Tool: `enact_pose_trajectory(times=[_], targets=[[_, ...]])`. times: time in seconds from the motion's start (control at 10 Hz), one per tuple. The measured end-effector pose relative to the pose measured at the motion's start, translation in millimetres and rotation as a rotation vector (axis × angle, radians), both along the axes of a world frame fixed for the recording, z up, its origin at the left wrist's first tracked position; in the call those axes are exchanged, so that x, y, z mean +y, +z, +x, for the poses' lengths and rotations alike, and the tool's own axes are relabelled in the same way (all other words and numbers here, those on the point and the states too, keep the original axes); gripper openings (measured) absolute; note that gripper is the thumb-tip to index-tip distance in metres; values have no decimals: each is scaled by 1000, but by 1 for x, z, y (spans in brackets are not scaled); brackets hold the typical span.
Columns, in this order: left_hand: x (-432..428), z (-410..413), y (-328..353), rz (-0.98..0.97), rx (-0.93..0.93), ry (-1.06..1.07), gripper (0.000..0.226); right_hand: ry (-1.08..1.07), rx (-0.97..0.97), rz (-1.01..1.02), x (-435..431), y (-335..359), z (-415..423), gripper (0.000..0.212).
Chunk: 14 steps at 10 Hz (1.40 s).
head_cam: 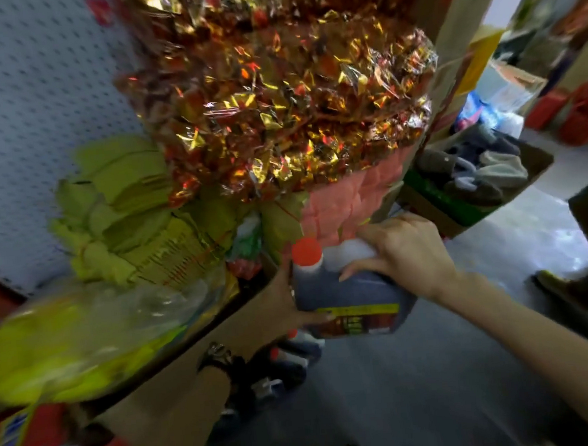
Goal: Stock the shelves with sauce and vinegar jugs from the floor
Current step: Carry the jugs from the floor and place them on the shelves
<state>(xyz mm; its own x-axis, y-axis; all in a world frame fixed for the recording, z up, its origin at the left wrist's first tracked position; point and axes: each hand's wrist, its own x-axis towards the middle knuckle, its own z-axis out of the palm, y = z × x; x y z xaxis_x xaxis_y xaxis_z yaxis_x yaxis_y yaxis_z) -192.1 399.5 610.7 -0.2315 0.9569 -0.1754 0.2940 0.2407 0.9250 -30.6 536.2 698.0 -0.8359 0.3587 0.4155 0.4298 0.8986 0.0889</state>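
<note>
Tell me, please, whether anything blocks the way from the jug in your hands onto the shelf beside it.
Yes. The jug, gripped by the left hand and right hand, faces a pink paper bundle; yellow paper stacks and a bag fill the shelf to its left. No free spot shows.

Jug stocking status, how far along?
Done: no stocked jug shows in this view. In hand: left hand and right hand hold one dark jug, red cap, above the floor. Left: more red-capped jugs wait on the floor below it.
</note>
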Motion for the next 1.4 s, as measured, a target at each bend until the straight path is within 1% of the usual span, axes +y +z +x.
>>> enact_pose_trajectory(times=[0.1,0.2,0.3,0.4,0.5,0.6,0.7,0.8,0.9,1.0,1.1,1.2,1.3,1.4], targets=[[-25,-13,22,128,6,132,82,-12,-62,-53,-27,37,-24,64],[-48,-33,44,246,-23,246,81,100,46,-100,-42,56,-48,57],[-76,-50,60,311,-18,300,89,208,98,-162,-53,70,-73,57],[-105,-61,72,319,-14,427,89,294,106,-206,-69,80,-104,64],[-132,-69,79,329,43,554,86,385,119,-298,-82,91,-131,69],[-154,-65,101,362,71,663,78,537,120,-404,-92,102,-154,74],[-172,-53,114,404,123,783,81,675,113,-418,-101,114,-169,64],[-188,-34,123,411,150,897,92,802,91,-444,-111,124,-177,60],[-201,-5,130,412,212,1059,90,936,54,-469,-124,135,-180,56],[-213,30,136,405,263,1213,89,1103,18,-503,-142,142,-178,45],[-227,67,138,405,293,1364,93,1245,-4,-507,-167,146,-173,59],[-246,101,137,370,306,1504,96,1360,-39,-519,-196,148,-162,52],[-270,132,137,349,296,1626,101,1497,-84,-533,-229,151,-150,37],[-295,159,138,334,306,1738,105,1624,-115,-514,-271,153,-142,50]])
